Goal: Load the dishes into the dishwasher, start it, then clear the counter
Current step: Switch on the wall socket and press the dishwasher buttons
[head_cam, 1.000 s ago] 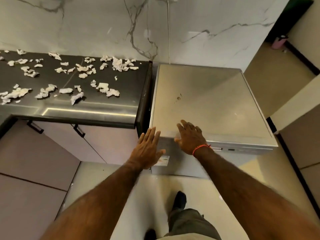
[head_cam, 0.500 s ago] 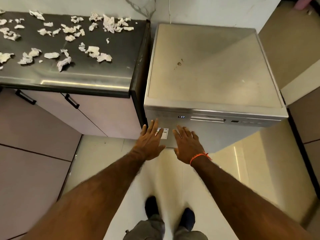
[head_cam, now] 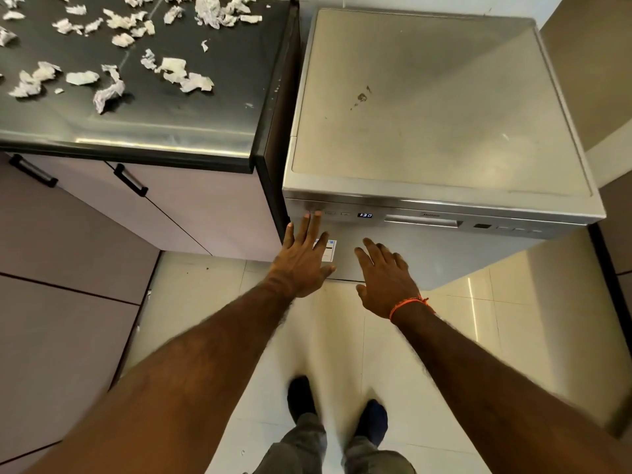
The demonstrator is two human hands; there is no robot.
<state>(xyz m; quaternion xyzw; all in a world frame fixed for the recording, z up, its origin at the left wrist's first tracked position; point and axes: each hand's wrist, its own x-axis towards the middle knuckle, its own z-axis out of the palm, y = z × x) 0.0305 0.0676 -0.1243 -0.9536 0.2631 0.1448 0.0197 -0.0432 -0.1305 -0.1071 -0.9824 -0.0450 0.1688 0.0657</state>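
Dishwasher stands on the floor just right of the desk, door closed; we see no dishes outside it. Its control strip runs along the top front edge, and the lit display shows digits, so the machine is powered.

Left hand: fingers straight and close together, holding nothing, with the index and middle tips at the leftmost buttons of the strip. We cannot tell whether a tip is actually pressing. Right hand: fingers loosely spread, holding nothing, in front of the door panel below the recessed handle; contact with the door is unclear.

We judge the step in hand to be starting the cycle. To do it well:
- Press with one fingertip only. The buttons sit close together, and two tips side by side could trigger the neighbour.
- Watch the display for a change after each press; that is our only visible confirmation.
- Keep the right hand flat on the door, not on the handle, so the latch stays engaged.
- Make sure the door is fully seated before pressing start.

Outstanding: torn paper scraps are scattered across the desk's dark top, well apart from both hands. Clearing them comes after the machine runs.
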